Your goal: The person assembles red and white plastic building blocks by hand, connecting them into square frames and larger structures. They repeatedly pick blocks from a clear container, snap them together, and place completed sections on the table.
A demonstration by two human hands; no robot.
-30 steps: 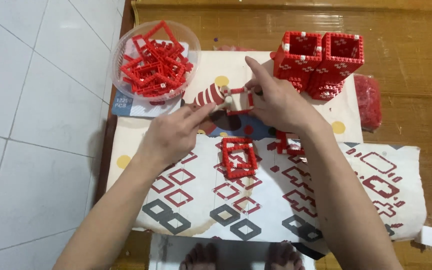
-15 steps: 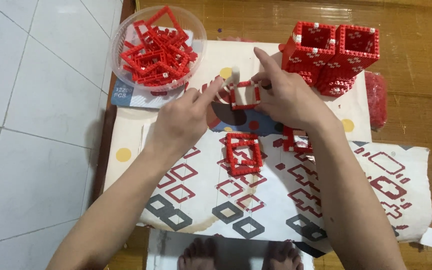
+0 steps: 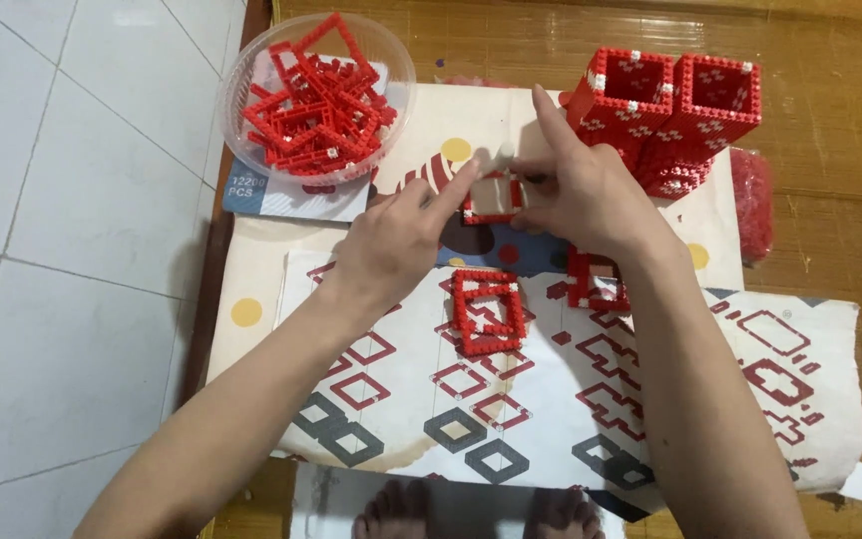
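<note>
Both hands meet over a small table and hold one red square frame (image 3: 492, 198) built of tiny bricks. My left hand (image 3: 396, 238) pinches its left side with thumb and forefinger. My right hand (image 3: 583, 195) grips its right side, the forefinger pointing up. Just below, a stack of red square frames (image 3: 489, 311) lies flat on a printed instruction sheet (image 3: 750, 379). Another small red frame piece (image 3: 593, 281) lies under my right wrist. A clear plastic bowl (image 3: 241, 85) at the upper left holds several loose red frames (image 3: 313, 95).
Two tall red hollow brick towers (image 3: 665, 110) stand at the upper right, with a red bag (image 3: 752, 205) beside them. White floor tiles (image 3: 62, 200) lie to the left of the wooden table (image 3: 830, 120). My bare feet (image 3: 471, 511) show at the bottom edge.
Both hands have lifted the red frame slightly and turned it. The view has shifted downward, so the bowl and towers sit lower in the picture.
</note>
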